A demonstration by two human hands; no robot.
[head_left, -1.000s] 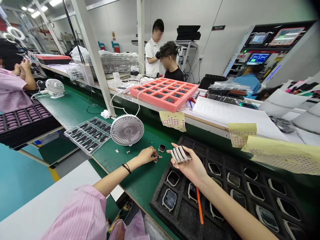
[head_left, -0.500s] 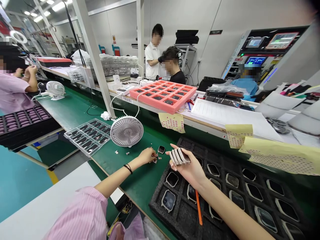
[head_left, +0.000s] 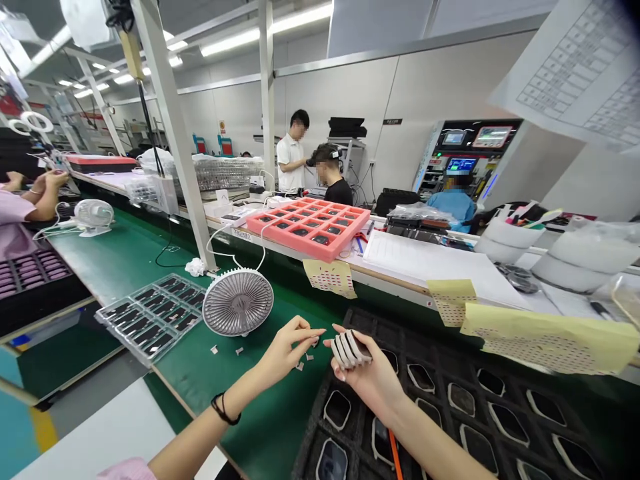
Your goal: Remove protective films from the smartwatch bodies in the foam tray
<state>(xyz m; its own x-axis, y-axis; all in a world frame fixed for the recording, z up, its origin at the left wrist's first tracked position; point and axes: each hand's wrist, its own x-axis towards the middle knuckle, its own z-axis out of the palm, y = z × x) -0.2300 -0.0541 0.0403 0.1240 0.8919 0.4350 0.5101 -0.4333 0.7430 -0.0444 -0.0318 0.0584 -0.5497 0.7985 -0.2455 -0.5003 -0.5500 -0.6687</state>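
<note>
My right hand [head_left: 373,373] is wrapped round a short stack of pale-rimmed watch cases [head_left: 350,349], held on edge above the black foam tray [head_left: 313,427]. Close to its left, my left hand [head_left: 293,347] has thumb and forefinger brought together in a pinch, the tips pointing at the stack without touching it. Whatever lies between those tips is too small to make out. Small white pieces [head_left: 300,366] lie on the green bench under the left hand. The single watch seen there earlier is mostly hidden behind my fingers.
Watch cases [head_left: 338,409] fill pockets of the foam tray, with an orange stick [head_left: 395,453] across it. A fan [head_left: 239,302] and a clear tray of black parts [head_left: 150,313] stand left. A pink tray [head_left: 320,250] rests on the shelf. Co-workers are beyond.
My left hand has risen from the small white pieces and moved right, close to the stack. My right hand still holds the stack. The view has tilted upward.
</note>
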